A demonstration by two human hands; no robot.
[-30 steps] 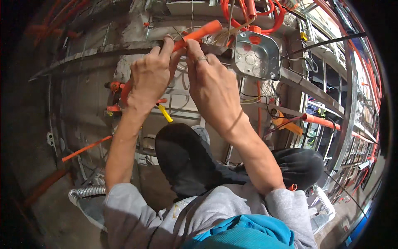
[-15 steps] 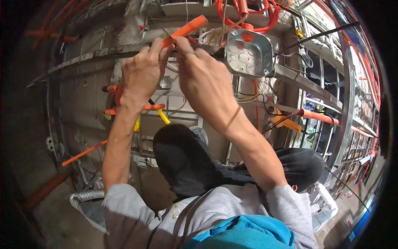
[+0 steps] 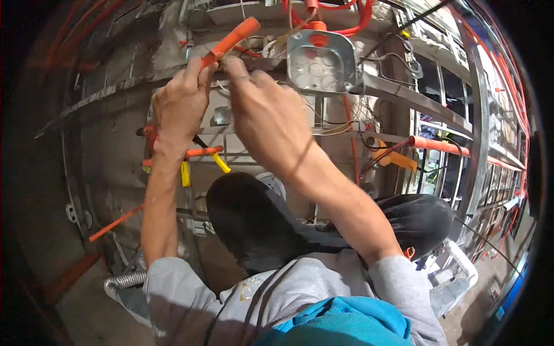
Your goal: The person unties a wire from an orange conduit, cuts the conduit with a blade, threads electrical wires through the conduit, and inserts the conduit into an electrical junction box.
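My left hand (image 3: 180,109) is closed on a short length of orange conduit (image 3: 236,36), which slants up and right from its fingertips. My right hand (image 3: 268,118) sits just right of it, fingers curled at the conduit's lower part; what they hold is hidden. Right of both hands is a galvanised metal junction box (image 3: 319,66) with an orange fitting (image 3: 317,36) at its top, and thin pale wires lie around it. A metal bar (image 3: 115,86) crosses behind my hands. Below my left hand are orange tubing (image 3: 202,151) and yellow-handled items (image 3: 220,162).
My bent legs (image 3: 242,213) are beneath my arms. At right are metal framing (image 3: 479,167), an orange pipe with wires (image 3: 438,146) and an orange-yellow tool (image 3: 398,161). Flexible silver ducts (image 3: 124,281) lie at both lower sides. A thin orange rod (image 3: 115,223) is at left.
Both hands and the conduit between them have shifted left in the picture. The junction box and nearby background have shifted left and upward too, as the view moved.
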